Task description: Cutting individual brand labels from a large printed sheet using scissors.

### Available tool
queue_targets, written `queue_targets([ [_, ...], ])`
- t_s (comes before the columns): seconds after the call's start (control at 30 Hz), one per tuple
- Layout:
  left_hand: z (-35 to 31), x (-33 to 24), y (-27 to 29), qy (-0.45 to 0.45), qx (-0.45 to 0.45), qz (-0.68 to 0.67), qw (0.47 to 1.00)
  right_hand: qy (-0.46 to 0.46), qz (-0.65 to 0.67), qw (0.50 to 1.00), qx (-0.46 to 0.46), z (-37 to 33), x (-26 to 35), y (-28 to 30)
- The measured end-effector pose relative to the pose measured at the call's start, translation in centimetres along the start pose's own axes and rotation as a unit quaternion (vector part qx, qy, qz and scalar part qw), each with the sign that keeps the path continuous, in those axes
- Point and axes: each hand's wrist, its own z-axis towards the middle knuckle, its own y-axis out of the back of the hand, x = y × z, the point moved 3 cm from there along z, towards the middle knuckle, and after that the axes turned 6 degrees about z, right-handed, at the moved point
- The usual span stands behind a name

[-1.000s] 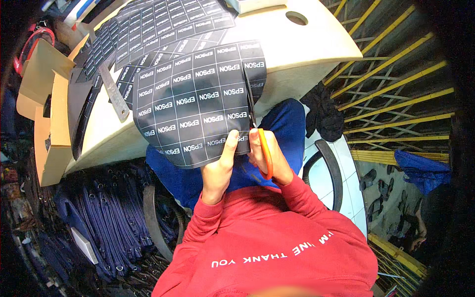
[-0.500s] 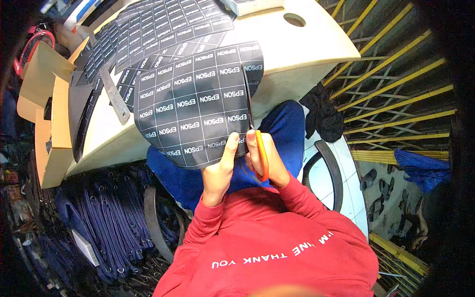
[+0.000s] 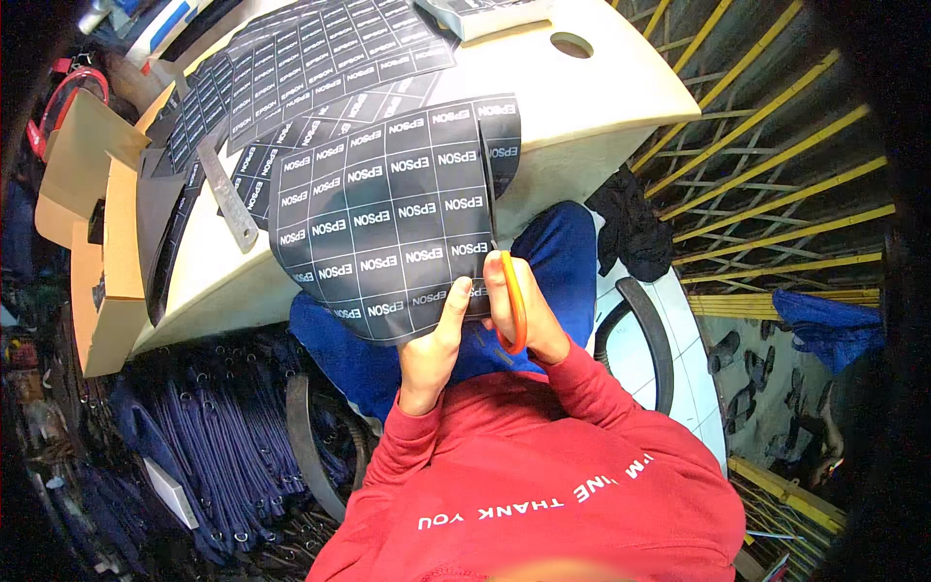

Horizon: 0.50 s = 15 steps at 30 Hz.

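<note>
A black sheet [image 3: 388,218] printed with white grid lines and repeated white lettering bends over the near edge of the table. My left hand [image 3: 429,359] pinches its near edge, thumb on top and the other fingers hidden underneath. Close by on the right, my right hand [image 3: 529,315] grips scissors [image 3: 517,301] by their orange handles. Their dark blades run away from me along the sheet's right side, where a strip [image 3: 504,155] is partly separated from the rest. How far the blades are apart is hard to make out.
More printed black sheets [image 3: 339,48] lie overlapping on the pale table [image 3: 621,87], near a metal ruler [image 3: 225,192]. An open cardboard box [image 3: 121,223] stands left. Dark blue straps with metal rings [image 3: 223,417] are heaped below. A yellow-barred folding gate [image 3: 776,184] stands right.
The sheet and my left hand have shifted slightly toward me. My right hand and the scissors stay almost in place, now a little farther up along the sheet.
</note>
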Motion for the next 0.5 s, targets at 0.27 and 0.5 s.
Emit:
queue_targets([
  [0.27, 0.1, 0.7, 0.4, -0.006, 0.003, 0.005, 1.0, -0.017, 0.002, 1.0, 0.01, 0.2, 0.0, -0.2],
  [0.5, -0.1, 0.7, 0.6, -0.012, 0.003, 0.019, 1.0, 0.033, -0.021, 0.999, -0.012, 0.8, 0.0, -0.1],
])
